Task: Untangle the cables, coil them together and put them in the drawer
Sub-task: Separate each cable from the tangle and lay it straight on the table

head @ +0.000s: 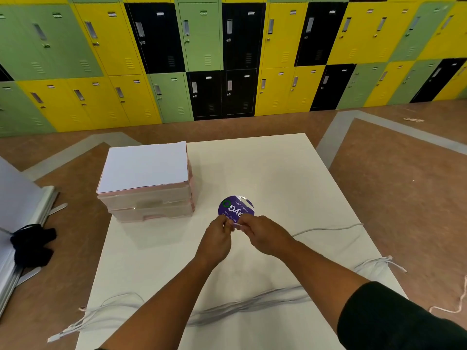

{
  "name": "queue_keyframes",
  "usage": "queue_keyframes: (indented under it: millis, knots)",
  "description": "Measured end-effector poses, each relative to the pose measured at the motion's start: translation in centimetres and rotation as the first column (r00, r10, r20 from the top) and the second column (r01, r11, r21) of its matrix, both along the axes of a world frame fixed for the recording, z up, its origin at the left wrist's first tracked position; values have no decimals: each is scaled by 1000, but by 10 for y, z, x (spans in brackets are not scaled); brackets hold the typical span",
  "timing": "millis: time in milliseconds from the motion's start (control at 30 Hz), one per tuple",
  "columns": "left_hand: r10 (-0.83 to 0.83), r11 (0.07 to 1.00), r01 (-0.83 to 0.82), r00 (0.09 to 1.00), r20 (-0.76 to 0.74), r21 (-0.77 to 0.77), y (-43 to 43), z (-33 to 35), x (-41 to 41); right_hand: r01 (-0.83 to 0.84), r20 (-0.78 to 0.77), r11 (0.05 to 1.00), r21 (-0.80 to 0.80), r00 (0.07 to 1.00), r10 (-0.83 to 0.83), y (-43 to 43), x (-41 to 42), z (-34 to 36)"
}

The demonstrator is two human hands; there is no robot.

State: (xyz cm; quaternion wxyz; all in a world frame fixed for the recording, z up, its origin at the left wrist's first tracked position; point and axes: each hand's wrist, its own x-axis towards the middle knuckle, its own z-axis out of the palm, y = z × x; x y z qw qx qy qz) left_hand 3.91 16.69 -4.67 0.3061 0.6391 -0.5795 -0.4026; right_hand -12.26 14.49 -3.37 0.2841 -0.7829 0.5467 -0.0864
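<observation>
Several white cables (pixel 252 303) lie stretched side by side across the near part of the white table (pixel 290 173), their ends hanging off both sides. One more white cable (pixel 328 229) runs from my hands toward the right edge. My left hand (pixel 217 238) and my right hand (pixel 262 233) meet at mid-table and pinch that cable's end between their fingertips, just in front of a round purple sticker (pixel 236 207). A pink and translucent drawer unit (pixel 149 195) stands at the table's left, its drawers closed.
A white sheet (pixel 144 168) covers the drawer unit's top. Stacked white boards (pixel 17 223) with a black cloth (pixel 32 243) lie on the floor at left. A loose cord (pixel 454 304) lies on the floor at right. Lockers (pixel 227 59) line the back wall.
</observation>
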Motion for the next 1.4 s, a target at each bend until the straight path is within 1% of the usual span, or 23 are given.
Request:
queue_keyframes:
  millis: [100,167,267,333,400,467,533,633,700,800,900,1000,1100,1167,1233,1333,1400]
  knots:
    - [-117,992,112,990,82,56,1,-5,4,13,-31,1000,10,999,-13,-5,-7,0]
    - [-155,985,146,983,95,96,-3,-3,4,4,-61,999,34,998,-2,-7,-8,-1]
    - [-158,979,149,986,51,142,-6,2,2,2,-59,999,34,998,0,-7,-6,-3]
    - [-145,982,133,986,87,132,-7,2,3,-1,-57,1000,26,998,3,-7,-5,0]
    - [-144,984,129,981,128,120,-6,0,4,-16,-90,1000,1,996,16,-7,-5,3]
    - [-157,982,140,978,135,128,-5,0,5,-21,-152,999,-49,988,14,-8,-6,6]
    - [-174,978,157,977,121,137,-5,1,7,32,-180,995,-95,982,-49,-10,-9,10]
    - [-215,967,202,974,72,159,-4,4,7,142,-130,985,-96,979,-154,-11,-9,15]
    - [-220,965,206,973,74,163,-3,3,6,168,-110,980,-107,978,-179,-9,-5,16]
    - [-200,969,181,974,104,168,-3,4,7,139,-101,980,-144,983,-154,-3,-1,12]
    - [-136,981,122,987,88,153,-6,7,5,117,-67,976,-182,989,-131,3,1,5]
    - [-66,995,61,996,60,76,-5,11,3,128,44,981,-143,991,-123,9,5,-4]
    - [-86,996,85,993,79,20,-2,11,5,108,111,990,-96,989,-97,11,6,-5]
    - [-110,994,111,984,138,-2,-1,10,11,73,72,992,-101,995,-66,9,2,-3]
    - [-140,990,140,970,196,15,-1,9,15,58,-27,990,-128,998,-62,5,-4,1]
    - [-172,985,171,953,249,23,-1,7,19,125,-102,984,-131,985,-138,1,-11,8]
    - [-188,982,189,943,275,23,-3,9,19,130,-121,982,-139,982,-147,0,-10,8]
